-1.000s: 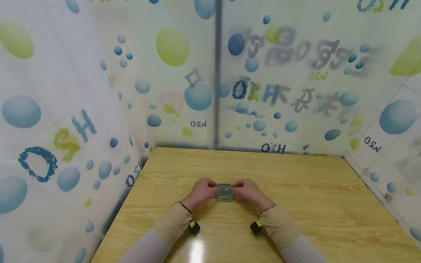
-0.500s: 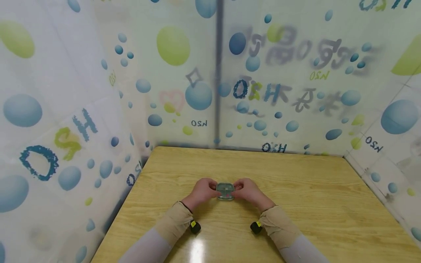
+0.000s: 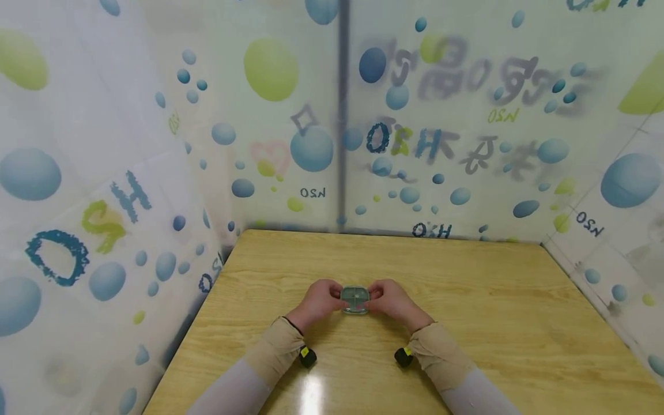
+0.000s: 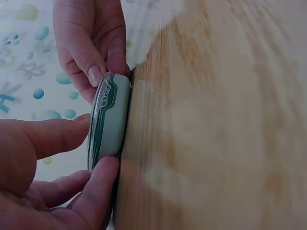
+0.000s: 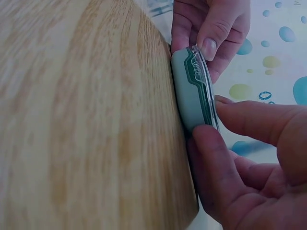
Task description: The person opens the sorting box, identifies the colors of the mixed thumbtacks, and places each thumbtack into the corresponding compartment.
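Note:
A small pale green pill case with a clear lid lies on the wooden table, between both hands. In the head view, dividers split it into compartments, and a small pink-red spot shows near its front right. My left hand holds its left side, thumb at the lid's edge and fingers along the side. On the opposite side my right hand grips it the same way. Raised letters reading OPEN mark the front of the pill case in the left wrist view. The lid appears down on the base in both wrist views.
The wooden table reaches back to a wall sheet printed with blue and green dots. More printed sheeting stands along the left and right sides. A black wrist device sits under each forearm.
The pill case stays in place between both hands. Glare on its lid has shifted, and its dividers show more plainly. The thumbs have moved slightly toward the front of the lid.

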A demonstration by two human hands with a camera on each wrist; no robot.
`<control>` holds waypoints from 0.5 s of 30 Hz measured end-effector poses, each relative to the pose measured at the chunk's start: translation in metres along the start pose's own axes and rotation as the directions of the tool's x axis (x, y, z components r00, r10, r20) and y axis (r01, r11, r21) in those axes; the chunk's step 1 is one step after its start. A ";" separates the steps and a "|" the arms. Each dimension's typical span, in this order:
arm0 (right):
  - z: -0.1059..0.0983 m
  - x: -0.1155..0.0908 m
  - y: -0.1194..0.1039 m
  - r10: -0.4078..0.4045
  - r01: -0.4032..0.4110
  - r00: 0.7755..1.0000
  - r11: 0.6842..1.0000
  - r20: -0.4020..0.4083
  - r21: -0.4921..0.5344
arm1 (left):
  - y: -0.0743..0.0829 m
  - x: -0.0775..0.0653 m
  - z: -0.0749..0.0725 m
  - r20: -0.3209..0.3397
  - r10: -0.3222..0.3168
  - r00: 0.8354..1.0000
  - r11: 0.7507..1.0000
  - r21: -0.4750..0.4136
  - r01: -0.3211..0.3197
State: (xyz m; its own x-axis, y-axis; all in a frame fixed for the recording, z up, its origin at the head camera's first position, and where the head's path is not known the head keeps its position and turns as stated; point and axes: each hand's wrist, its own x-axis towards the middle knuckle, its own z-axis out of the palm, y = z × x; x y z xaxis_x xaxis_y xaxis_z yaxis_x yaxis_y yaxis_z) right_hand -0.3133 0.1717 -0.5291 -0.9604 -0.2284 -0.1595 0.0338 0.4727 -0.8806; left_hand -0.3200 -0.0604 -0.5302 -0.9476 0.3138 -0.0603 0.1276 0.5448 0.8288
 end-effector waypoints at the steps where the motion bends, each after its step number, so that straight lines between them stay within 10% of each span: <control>1: 0.000 0.000 -0.001 -0.005 0.005 1.000 1.000 -0.004 -0.013 | 0.000 0.000 0.000 0.000 0.006 1.000 1.000 0.009 -0.006; 15: 0.000 0.000 -0.002 -0.006 0.006 1.000 0.999 -0.003 -0.053 | -0.003 0.001 -0.004 0.027 0.022 0.999 0.999 0.047 -0.023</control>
State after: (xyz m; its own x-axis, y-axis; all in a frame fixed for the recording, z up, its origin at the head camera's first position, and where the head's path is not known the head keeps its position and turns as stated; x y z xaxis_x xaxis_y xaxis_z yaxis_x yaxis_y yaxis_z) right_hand -0.3129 0.1706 -0.5278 -0.9615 -0.2283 -0.1526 0.0134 0.5160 -0.8565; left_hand -0.3226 -0.0652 -0.5303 -0.9364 0.3462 -0.0573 0.1629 0.5733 0.8030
